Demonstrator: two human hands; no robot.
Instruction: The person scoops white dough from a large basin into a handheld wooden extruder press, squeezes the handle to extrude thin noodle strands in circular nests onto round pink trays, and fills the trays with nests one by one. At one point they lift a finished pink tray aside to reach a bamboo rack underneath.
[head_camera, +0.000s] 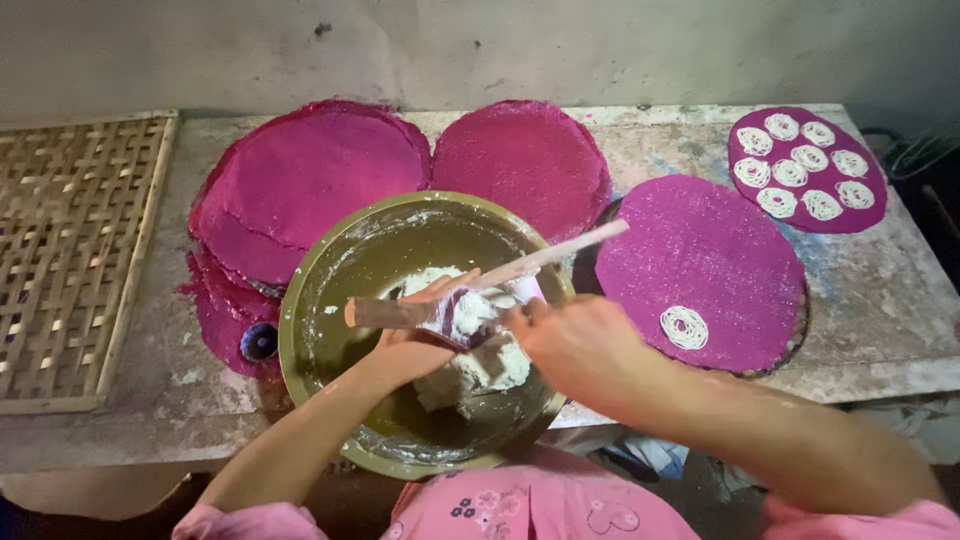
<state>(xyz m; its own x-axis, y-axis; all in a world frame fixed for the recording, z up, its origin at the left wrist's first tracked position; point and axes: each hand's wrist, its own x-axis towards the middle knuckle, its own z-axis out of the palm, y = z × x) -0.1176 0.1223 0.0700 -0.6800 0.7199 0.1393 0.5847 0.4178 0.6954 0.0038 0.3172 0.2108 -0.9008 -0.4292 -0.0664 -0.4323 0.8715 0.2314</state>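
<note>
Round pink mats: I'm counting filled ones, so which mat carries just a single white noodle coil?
The large round pink mat right of the metal bowl; the smaller far-right mat carries many coils.

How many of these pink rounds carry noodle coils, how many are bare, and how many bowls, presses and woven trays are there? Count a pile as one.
Pink rounds with noodle coils: 2
Bare pink rounds or piles: 2
Metal bowl: 1
Wooden press: 1
Woven tray: 1
Total: 7
</note>
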